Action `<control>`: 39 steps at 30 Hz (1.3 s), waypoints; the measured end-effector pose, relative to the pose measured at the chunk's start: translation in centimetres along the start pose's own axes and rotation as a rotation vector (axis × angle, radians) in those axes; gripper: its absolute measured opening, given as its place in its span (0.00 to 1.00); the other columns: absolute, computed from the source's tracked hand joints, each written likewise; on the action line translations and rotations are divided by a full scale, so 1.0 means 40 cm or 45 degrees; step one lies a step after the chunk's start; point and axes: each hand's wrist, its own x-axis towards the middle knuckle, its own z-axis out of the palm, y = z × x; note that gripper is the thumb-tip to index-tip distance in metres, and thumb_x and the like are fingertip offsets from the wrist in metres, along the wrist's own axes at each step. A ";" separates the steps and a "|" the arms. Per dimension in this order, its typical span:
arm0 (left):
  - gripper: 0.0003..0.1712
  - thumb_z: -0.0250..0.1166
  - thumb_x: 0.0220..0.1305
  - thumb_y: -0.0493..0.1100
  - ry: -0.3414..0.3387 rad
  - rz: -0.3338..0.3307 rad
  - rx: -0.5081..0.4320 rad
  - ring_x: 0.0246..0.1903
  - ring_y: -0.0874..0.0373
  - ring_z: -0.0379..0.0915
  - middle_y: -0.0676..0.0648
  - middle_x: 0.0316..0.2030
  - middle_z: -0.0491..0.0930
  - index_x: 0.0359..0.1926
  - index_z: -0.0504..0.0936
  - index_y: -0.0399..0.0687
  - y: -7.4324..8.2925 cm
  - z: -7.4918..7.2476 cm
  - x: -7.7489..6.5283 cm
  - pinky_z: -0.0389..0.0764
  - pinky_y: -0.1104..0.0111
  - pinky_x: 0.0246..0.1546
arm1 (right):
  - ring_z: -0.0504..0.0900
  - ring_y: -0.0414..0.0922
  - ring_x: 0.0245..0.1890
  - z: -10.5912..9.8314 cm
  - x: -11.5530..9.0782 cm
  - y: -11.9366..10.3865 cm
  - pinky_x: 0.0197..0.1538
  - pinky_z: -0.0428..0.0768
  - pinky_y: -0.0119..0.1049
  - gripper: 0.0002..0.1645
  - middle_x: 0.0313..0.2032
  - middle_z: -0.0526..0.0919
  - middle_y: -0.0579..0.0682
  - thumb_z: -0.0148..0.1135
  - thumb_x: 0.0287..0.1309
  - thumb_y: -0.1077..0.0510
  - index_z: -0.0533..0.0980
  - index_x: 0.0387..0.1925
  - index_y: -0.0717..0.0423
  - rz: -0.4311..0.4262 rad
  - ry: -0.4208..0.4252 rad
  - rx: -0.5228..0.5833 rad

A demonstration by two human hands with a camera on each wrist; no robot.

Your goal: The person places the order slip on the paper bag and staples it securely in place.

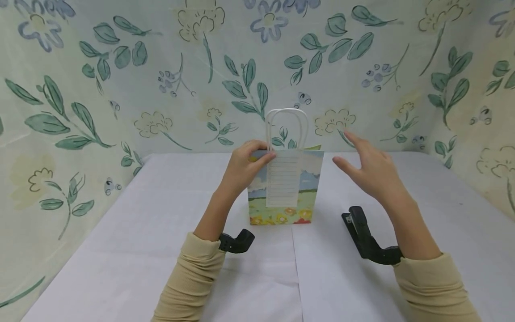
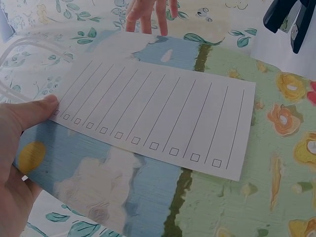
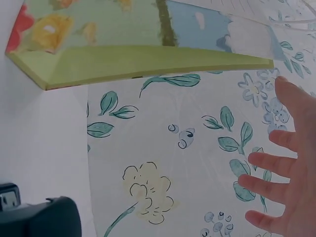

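A paper gift bag [image 1: 310, 205] printed with a flower meadow and sky stands upright on the table, its white handles [image 1: 287, 109] raised. On its front lies a white checklist sheet [image 1: 282, 181] with ruled lines and small boxes. My left hand [image 1: 247, 163] pinches the bag's upper left edge, thumb on the front at the sheet's top corner; its other fingers are partly hidden behind. To the right of the bag, my right hand [image 1: 372, 167] is held in the air, fingers extended and apart from it. Below that hand is a black stapler [image 1: 356, 226].
A white cloth covers the table [image 1: 161, 214], with a seam running toward the front. Floral fabric [image 1: 193, 94] hangs behind and at both sides. Black wrist camera mounts [image 1: 237, 241] sit at both sleeve cuffs, the right one overlapping the stapler in the head view.
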 end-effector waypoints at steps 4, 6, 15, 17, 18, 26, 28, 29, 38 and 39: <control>0.13 0.61 0.59 0.45 -0.003 -0.009 0.001 0.40 0.57 0.76 0.47 0.42 0.78 0.42 0.78 0.44 0.004 -0.001 0.003 0.80 0.67 0.39 | 0.54 0.62 0.66 0.001 -0.007 0.010 0.60 0.49 0.67 0.46 0.67 0.55 0.60 0.47 0.58 0.33 0.44 0.70 0.45 -0.034 -0.008 -0.037; 0.12 0.61 0.60 0.45 -0.004 -0.014 0.003 0.40 0.57 0.76 0.47 0.42 0.78 0.42 0.78 0.44 0.005 -0.001 0.004 0.80 0.67 0.39 | 0.54 0.62 0.65 0.002 -0.010 0.014 0.60 0.49 0.67 0.46 0.67 0.55 0.61 0.48 0.58 0.33 0.44 0.70 0.45 -0.047 -0.019 -0.065; 0.12 0.61 0.60 0.45 0.003 -0.021 -0.005 0.39 0.58 0.76 0.48 0.42 0.78 0.42 0.78 0.44 0.008 -0.004 0.006 0.80 0.67 0.39 | 0.57 0.64 0.64 0.007 -0.024 0.031 0.60 0.51 0.66 0.50 0.67 0.55 0.62 0.48 0.56 0.31 0.43 0.70 0.49 -0.083 -0.115 -0.190; 0.12 0.61 0.60 0.45 0.007 -0.017 -0.001 0.39 0.58 0.76 0.48 0.42 0.78 0.42 0.78 0.44 0.008 -0.004 0.006 0.80 0.67 0.39 | 0.57 0.64 0.63 0.008 -0.027 0.036 0.60 0.51 0.64 0.50 0.66 0.56 0.63 0.48 0.56 0.31 0.44 0.70 0.51 -0.095 -0.132 -0.211; 0.12 0.61 0.60 0.45 0.009 -0.016 0.001 0.39 0.58 0.76 0.48 0.42 0.78 0.42 0.78 0.44 0.008 -0.005 0.006 0.80 0.67 0.39 | 0.57 0.63 0.63 0.009 -0.029 0.039 0.61 0.51 0.64 0.50 0.66 0.56 0.63 0.48 0.56 0.31 0.44 0.70 0.52 -0.098 -0.143 -0.221; 0.13 0.61 0.60 0.45 0.013 -0.020 0.003 0.39 0.56 0.76 0.47 0.42 0.78 0.42 0.78 0.44 0.005 -0.005 0.006 0.80 0.66 0.39 | 0.58 0.63 0.63 0.022 -0.049 0.059 0.60 0.51 0.65 0.51 0.64 0.59 0.66 0.47 0.56 0.31 0.49 0.68 0.61 -0.101 -0.213 -0.311; 0.12 0.61 0.60 0.45 0.014 -0.023 0.004 0.40 0.57 0.76 0.48 0.42 0.78 0.42 0.78 0.44 0.004 -0.005 0.005 0.80 0.66 0.39 | 0.58 0.63 0.63 0.029 -0.056 0.066 0.60 0.51 0.66 0.51 0.64 0.59 0.66 0.47 0.56 0.31 0.50 0.68 0.62 -0.103 -0.231 -0.328; 0.13 0.61 0.60 0.46 0.015 -0.022 0.005 0.40 0.58 0.75 0.48 0.42 0.78 0.42 0.78 0.44 0.004 -0.005 0.004 0.80 0.66 0.39 | 0.58 0.63 0.63 0.033 -0.059 0.069 0.60 0.51 0.67 0.51 0.64 0.59 0.66 0.46 0.56 0.31 0.50 0.67 0.62 -0.105 -0.243 -0.337; 0.13 0.61 0.60 0.46 0.009 -0.023 -0.006 0.40 0.58 0.75 0.47 0.43 0.77 0.43 0.78 0.44 -0.002 0.003 0.000 0.80 0.67 0.39 | 0.61 0.64 0.62 0.068 -0.085 0.096 0.59 0.51 0.68 0.54 0.62 0.61 0.69 0.46 0.54 0.28 0.52 0.66 0.65 -0.050 -0.364 -0.386; 0.13 0.61 0.60 0.46 0.009 -0.024 -0.005 0.40 0.58 0.75 0.47 0.43 0.77 0.43 0.78 0.44 -0.002 0.003 0.000 0.80 0.67 0.39 | 0.61 0.64 0.61 0.071 -0.086 0.099 0.59 0.50 0.68 0.56 0.62 0.61 0.69 0.45 0.53 0.26 0.52 0.66 0.66 -0.038 -0.379 -0.387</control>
